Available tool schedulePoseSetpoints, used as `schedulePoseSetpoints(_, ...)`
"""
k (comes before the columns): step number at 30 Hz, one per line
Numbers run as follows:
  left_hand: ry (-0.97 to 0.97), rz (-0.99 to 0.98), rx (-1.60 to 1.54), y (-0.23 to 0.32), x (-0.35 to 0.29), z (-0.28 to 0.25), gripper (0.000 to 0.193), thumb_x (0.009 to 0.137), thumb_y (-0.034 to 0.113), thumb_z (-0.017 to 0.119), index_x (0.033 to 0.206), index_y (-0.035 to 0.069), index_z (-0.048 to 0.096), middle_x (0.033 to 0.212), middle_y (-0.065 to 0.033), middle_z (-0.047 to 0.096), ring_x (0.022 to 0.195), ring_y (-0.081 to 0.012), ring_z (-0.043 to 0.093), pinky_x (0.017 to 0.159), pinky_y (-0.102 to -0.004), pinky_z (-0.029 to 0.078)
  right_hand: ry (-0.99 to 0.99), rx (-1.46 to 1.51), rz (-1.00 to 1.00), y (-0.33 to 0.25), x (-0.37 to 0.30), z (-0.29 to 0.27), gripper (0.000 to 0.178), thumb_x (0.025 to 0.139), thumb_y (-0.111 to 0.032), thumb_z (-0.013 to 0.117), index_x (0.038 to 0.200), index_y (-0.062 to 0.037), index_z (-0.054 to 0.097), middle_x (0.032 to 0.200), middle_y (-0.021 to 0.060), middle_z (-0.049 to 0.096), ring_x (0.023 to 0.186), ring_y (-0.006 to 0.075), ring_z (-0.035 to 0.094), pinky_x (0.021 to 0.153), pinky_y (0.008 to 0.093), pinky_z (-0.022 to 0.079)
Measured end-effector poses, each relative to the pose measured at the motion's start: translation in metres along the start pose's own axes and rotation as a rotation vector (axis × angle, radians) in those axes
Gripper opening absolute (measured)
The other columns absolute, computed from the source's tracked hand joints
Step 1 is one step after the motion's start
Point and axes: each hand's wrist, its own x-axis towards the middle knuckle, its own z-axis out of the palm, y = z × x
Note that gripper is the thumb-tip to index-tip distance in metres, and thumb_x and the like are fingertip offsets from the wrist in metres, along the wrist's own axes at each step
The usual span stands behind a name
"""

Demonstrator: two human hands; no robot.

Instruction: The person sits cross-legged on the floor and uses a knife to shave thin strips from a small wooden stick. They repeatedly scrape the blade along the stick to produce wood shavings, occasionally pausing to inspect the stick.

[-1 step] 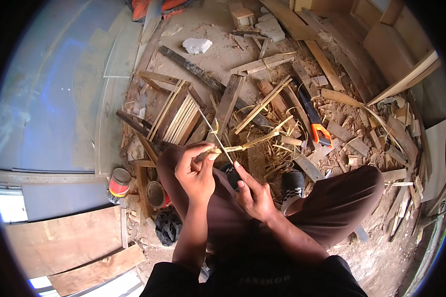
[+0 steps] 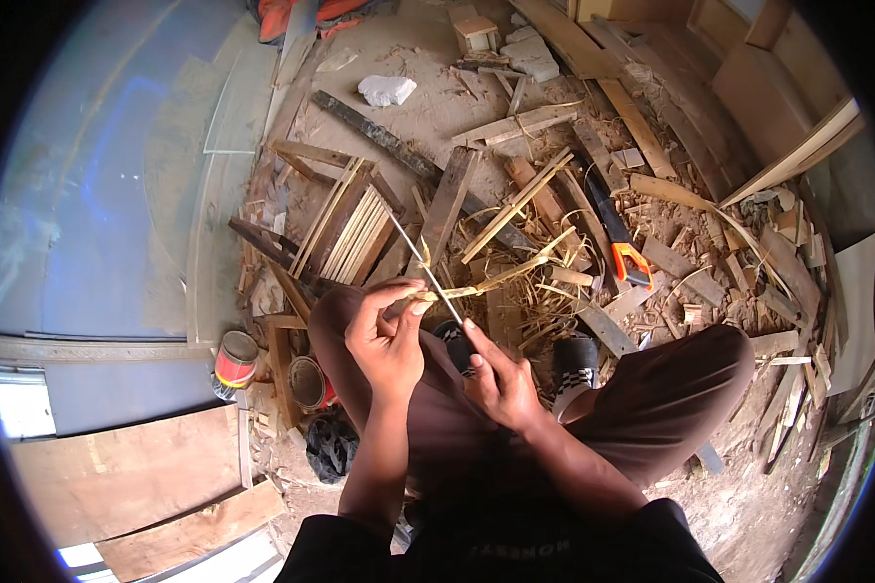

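To the left of the orange-handled saw (image 2: 632, 265) and nearer to us, our left hand (image 2: 389, 350) pinches a thin pale strip (image 2: 501, 278) in a finger-and-thumb grip, the strip running out toward the saw. Our right hand (image 2: 504, 389) has its grip closed on the near end of a long thin blade (image 2: 405, 236), crossing the strip left of the saw. Hands and blade have shifted only very slightly, so we judge the shaving has barely advanced.
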Motion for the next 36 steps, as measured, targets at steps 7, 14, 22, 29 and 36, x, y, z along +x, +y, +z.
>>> schedulePoseSetpoints(7,-0.081,-0.005,0.029,0.005,0.004,0.0,0.014,0.097,0.002,0.066,0.106,-0.004,0.057,0.101,-0.0167,0.068,0.099,-0.0213,0.068,0.085,-0.0359,0.062,0.017,-0.204,0.284,0.094,0.009,-0.01,0.048,0.108,-0.034,0.043,0.148,-0.01,0.051,0.109,0.0268,0.071,0.106,0.0347,0.071,0.092,0.0377,0.052)
schedulePoseSetpoints(14,-0.071,0.011,-0.015,0.003,0.006,0.005,0.015,0.094,-0.001,0.069,0.106,-0.006,0.061,0.102,-0.018,0.072,0.093,-0.0192,0.07,0.08,-0.0275,0.059,0.052,-0.025,0.124,0.018,0.012,0.002,0.041,0.106,-0.026,0.049,0.146,-0.0187,0.054,0.097,0.0321,0.067,0.096,0.0441,0.068,0.082,0.0444,0.056)
schedulePoseSetpoints(22,-0.075,-0.005,0.018,0.002,0.009,-0.009,0.015,0.098,0.003,0.063,0.108,-0.004,0.053,0.104,-0.0172,0.065,0.101,-0.0233,0.067,0.085,-0.0428,0.064,0.04,-0.276,0.361,0.123,0.008,-0.003,0.041,0.107,-0.036,0.044,0.125,-0.0049,0.065,0.092,0.0316,0.066,0.09,0.0457,0.067,0.081,0.0476,0.054)
schedulePoseSetpoints(29,-0.041,-0.011,0.04,-0.001,0.004,-0.012,0.017,0.099,0.005,0.064,0.109,-0.003,0.053,0.105,-0.0172,0.066,0.102,-0.0241,0.067,0.086,-0.0434,0.064,0.075,-0.068,0.042,0.032,0.013,0.012,0.039,0.105,-0.034,0.049,0.136,-0.0123,0.062,0.106,0.0297,0.068,0.101,0.0469,0.066,0.086,0.0491,0.056)
schedulePoseSetpoints(36,0.008,-0.039,-0.033,0.001,0.008,-0.018,0.016,0.099,0.006,0.063,0.107,-0.004,0.053,0.103,-0.0172,0.066,0.1,-0.0232,0.068,0.085,-0.0417,0.064,-0.026,-0.365,0.476,0.151,0.015,-0.001,0.045,0.106,-0.039,0.041,0.135,-0.0101,0.061,0.092,0.0321,0.067,0.09,0.0506,0.066,0.079,0.0519,0.054)
